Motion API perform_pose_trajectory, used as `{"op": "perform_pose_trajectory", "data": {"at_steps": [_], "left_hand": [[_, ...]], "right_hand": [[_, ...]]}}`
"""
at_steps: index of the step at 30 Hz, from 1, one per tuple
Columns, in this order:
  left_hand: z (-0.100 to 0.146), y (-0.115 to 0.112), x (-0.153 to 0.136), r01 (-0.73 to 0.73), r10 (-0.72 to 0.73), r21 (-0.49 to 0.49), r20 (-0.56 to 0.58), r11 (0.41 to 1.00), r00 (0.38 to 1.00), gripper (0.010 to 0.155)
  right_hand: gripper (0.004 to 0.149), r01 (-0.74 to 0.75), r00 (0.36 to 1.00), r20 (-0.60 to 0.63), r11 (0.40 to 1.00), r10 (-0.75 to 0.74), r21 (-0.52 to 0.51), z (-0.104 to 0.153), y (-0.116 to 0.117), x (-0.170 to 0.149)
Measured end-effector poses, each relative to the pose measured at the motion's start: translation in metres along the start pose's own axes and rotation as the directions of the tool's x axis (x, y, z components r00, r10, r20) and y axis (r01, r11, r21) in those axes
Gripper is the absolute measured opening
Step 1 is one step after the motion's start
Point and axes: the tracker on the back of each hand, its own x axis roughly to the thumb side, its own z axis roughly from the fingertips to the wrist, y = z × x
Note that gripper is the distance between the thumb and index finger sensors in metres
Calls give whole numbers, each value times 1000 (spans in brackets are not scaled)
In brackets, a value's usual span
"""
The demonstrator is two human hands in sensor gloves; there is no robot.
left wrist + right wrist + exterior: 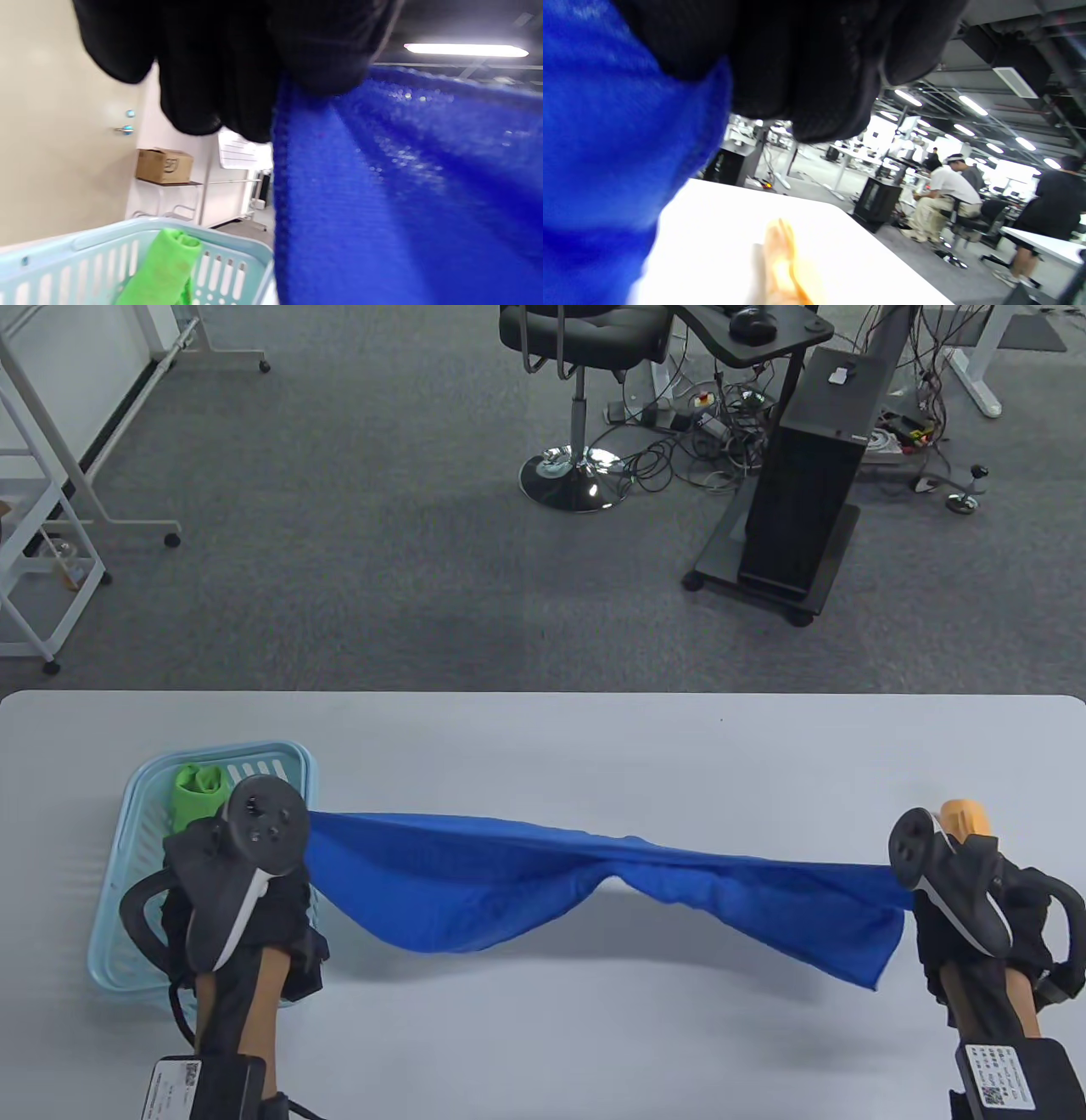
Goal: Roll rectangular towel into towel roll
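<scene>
Towel: the blue towel point(543, 874) hangs stretched between the two hands above the table point(543, 729), running from 9 o'clock to 3 o'clock across the near half of it; the middle is twisted and sags, and its shadow falls on the surface below.

Towel edges: the left hem point(280, 178) runs straight down from the gloved fingers point(220, 84); at the right end one corner point(874, 976) droops below the hand.

Left hand: the left hand point(237, 891) grips the towel's left end, fingers curled closed over the hem in the left wrist view.

Right hand: the right hand point(976, 908) grips the towel's right end, with cloth bunched under the closed fingers point(814, 76).

Basket: a light blue basket point(136, 814) sits at 9 o'clock near the table's left edge, directly under the left hand; a rolled green cloth point(199, 793) lies in its far end.

Orange item: an orange object point(963, 817) lies on the table just past the right hand, at 3 o'clock near the right edge; blurred in the right wrist view.

Open room: bare table surface spans the whole far strip toward 12 o'clock and the near centre at 6 o'clock, between the forearms.
</scene>
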Motion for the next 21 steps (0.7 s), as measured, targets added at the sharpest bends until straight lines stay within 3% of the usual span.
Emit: {"op": "perform_pose_trajectory", "data": {"at_steps": [3, 7, 8, 11, 14, 21], "left_hand": [[-11, -1, -18, 57, -56, 3, -62, 998, 996, 42], [-15, -11, -19, 69, -68, 18, -34, 997, 997, 42], [-15, -14, -15, 67, -67, -9, -18, 998, 998, 41], [-18, -27, -6, -57, 46, -235, -55, 970, 997, 40], [-19, -39, 3, -201, 195, -337, -51, 920, 979, 40], [-21, -50, 18, -169, 184, -335, 11, 927, 983, 42]], "right_hand": [[46, -46, 997, -54, 999, 46, 9, -4, 7, -12], [46, 111, 988, -100, 993, -113, -32, -4, 3, -11], [46, 155, 983, -100, 988, -156, -16, -4, 2, -9], [46, 360, 929, -136, 924, -344, 127, -5, 0, 1], [45, 485, 874, -145, 852, -464, 196, -4, -2, 12], [45, 403, 915, -104, 891, -390, 209, -3, -12, 36]]}}
